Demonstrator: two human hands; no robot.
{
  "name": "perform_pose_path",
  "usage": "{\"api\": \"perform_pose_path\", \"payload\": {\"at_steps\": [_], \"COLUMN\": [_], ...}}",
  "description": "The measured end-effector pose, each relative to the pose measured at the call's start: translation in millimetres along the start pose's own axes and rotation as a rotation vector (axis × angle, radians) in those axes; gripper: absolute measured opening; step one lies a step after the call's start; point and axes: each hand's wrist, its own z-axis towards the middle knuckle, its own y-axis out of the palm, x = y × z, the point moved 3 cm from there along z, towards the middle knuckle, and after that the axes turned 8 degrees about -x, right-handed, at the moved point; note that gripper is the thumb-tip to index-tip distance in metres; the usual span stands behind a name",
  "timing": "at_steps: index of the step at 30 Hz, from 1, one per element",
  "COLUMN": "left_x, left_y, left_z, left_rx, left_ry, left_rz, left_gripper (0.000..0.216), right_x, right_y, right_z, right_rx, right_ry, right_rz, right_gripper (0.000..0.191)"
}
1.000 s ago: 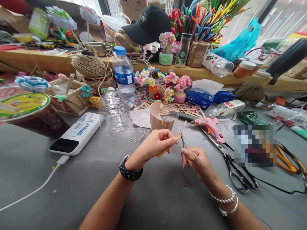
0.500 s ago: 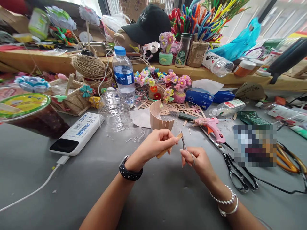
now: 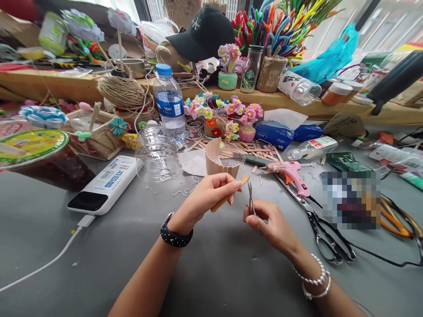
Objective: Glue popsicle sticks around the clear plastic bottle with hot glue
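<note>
Between the fingers and thumb of my left hand (image 3: 216, 192) is a flat wooden craft stick (image 3: 220, 203), slanting up to the right. Its rounded tip sticks out past my thumb. My right hand (image 3: 269, 220) has its fingers in the handles of small metal scissors (image 3: 250, 197), blades pointing up beside the stick's tip. Whether the blades touch the wood I cannot tell. Just behind my left hand stands a cup-like piece made of upright wooden sticks (image 3: 223, 169), its sides uneven in height.
A pink glue gun (image 3: 291, 172) and large black-handled scissors (image 3: 325, 237) lie to the right. A cut clear plastic bottle (image 3: 157, 154), a white power bank (image 3: 105, 185) and a lidded drink cup (image 3: 46, 171) stand left. Loose craft sticks (image 3: 231, 149) lie behind.
Both hands have shifted slightly to the left. The small scissors have turned more upright, and the stick's rounded tip shows more clearly beside the blades.
</note>
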Motion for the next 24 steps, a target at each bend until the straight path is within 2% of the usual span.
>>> {"api": "perform_pose_path", "payload": {"at_steps": [6, 9, 14, 24], "left_x": [1, 0, -7, -7], "left_y": [2, 5, 14, 17], "left_z": [-1, 0, 3, 3], "left_rx": [-0.061, -0.14, -0.277, -0.284], "left_ry": [0.039, 0.079, 0.004, -0.019], "left_rz": [-0.065, -0.167, -0.391, -0.375], "left_gripper": [0.029, 0.027, 0.025, 0.033], "right_x": [1, 7, 17, 17], "right_y": [-7, -9, -15, -15], "right_z": [-2, -2, -2, 1], "right_rx": [0.114, 0.218, 0.406, 0.391], "right_ry": [0.001, 0.034, 0.044, 0.064], "right_rz": [0.083, 0.223, 0.475, 0.519], "right_gripper": [0.044, 0.037, 0.025, 0.027]}}
